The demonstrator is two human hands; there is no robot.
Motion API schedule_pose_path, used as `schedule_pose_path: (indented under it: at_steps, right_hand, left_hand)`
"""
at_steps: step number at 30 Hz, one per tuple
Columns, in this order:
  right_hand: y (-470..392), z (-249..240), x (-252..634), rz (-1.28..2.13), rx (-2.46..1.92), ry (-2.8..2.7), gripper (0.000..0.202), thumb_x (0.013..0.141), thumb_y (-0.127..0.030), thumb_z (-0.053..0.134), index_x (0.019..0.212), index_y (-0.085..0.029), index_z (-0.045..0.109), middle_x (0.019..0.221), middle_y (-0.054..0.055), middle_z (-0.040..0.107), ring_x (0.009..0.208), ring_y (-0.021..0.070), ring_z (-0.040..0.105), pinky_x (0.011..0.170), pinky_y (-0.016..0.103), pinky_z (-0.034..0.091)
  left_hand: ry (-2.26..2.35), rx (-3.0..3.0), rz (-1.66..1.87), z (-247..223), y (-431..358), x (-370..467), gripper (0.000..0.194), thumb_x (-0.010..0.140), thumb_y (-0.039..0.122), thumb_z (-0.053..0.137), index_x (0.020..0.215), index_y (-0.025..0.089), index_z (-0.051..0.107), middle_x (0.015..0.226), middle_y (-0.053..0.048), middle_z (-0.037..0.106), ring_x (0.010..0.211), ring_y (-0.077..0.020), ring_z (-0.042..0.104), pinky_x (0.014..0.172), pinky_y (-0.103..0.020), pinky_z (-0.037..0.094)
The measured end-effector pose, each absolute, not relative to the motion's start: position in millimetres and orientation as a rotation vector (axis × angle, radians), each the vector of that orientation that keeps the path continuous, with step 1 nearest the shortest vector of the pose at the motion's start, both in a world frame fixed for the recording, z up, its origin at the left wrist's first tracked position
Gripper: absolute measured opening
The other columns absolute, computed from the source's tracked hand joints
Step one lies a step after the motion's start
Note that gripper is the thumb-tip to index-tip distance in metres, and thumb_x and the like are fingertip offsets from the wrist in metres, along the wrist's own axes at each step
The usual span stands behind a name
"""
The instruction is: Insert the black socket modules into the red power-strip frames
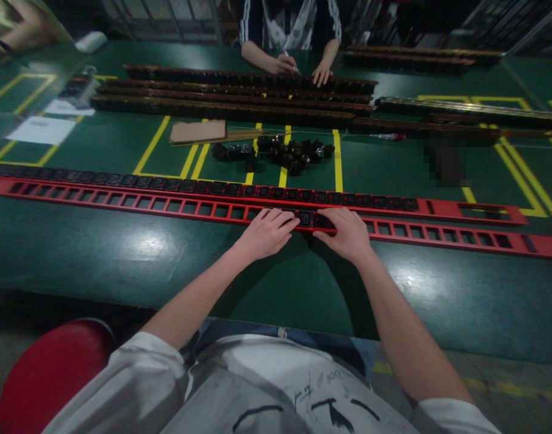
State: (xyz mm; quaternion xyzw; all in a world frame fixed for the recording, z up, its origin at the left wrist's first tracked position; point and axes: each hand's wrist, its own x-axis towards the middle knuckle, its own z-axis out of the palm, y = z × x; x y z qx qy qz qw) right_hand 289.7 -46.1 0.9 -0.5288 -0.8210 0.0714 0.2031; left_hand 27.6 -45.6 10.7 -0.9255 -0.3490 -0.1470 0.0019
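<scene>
A long red metal strip (185, 206) with a row of rectangular openings lies across the near part of the green table. A black power socket (305, 218) sits in it between my two hands. My left hand (269, 234) rests over the strip with curled fingers, its fingertips at the socket's left side. On the other side, my right hand (346, 232) spans the strip between thumb and forefinger, with a dark part, partly hidden, in that gap. Just behind runs a second red strip (443, 208), mostly filled with black sockets.
Loose black sockets (294, 155) lie in a pile beyond the strips, near a piece of cardboard (198, 131). Several long dark strips (222, 99) are stacked farther back. Across the table, a co-worker's hands (321, 73) hold a pen-like tool. A red stool (54, 374) stands at lower left.
</scene>
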Motion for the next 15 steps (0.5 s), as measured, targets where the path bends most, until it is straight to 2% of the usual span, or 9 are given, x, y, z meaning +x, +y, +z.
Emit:
schedule_pose_path:
  at_steps: [4,9,15]
  right_hand:
    - [-47,-1,290,0.182,-1.474,-2.293,0.043,0.09,-0.045,0.065,0.127,-0.023,0.065,0.125,0.011,0.07,0.116,0.033,0.063,0.093,0.049,0.049]
    - [-47,-1,291,0.182,-1.47,-2.291,0.042,0.091,-0.045,0.065,0.127,-0.024,0.065,0.125,0.01,0.07,0.115,0.0327,0.063,0.093,0.049,0.048]
    - [-47,-2,291,0.187,-1.465,-2.296,0.044,0.09,-0.045,0.066,0.127,-0.022,0.064,0.126,0.01,0.07,0.116,0.0325,0.062,0.093,0.048,0.048]
  left_hand:
    - [-1.189,-2.867,-0.393,11,-49,36,0.047,0.097,0.029,0.055,0.143,0.016,0.054,0.134,-0.015,0.06,0.115,-0.0313,0.054,0.097,-0.047,0.043]
    - [-1.185,-2.864,-0.41,9,-52,39,0.045,0.099,0.028,0.052,0.142,0.018,0.054,0.129,-0.014,0.06,0.113,-0.0299,0.054,0.095,-0.046,0.044]
    - [-1.154,-2.861,-0.468,8,-53,40,0.042,0.099,0.024,0.05,0.139,0.013,0.057,0.128,-0.016,0.061,0.114,-0.03,0.055,0.097,-0.046,0.045]
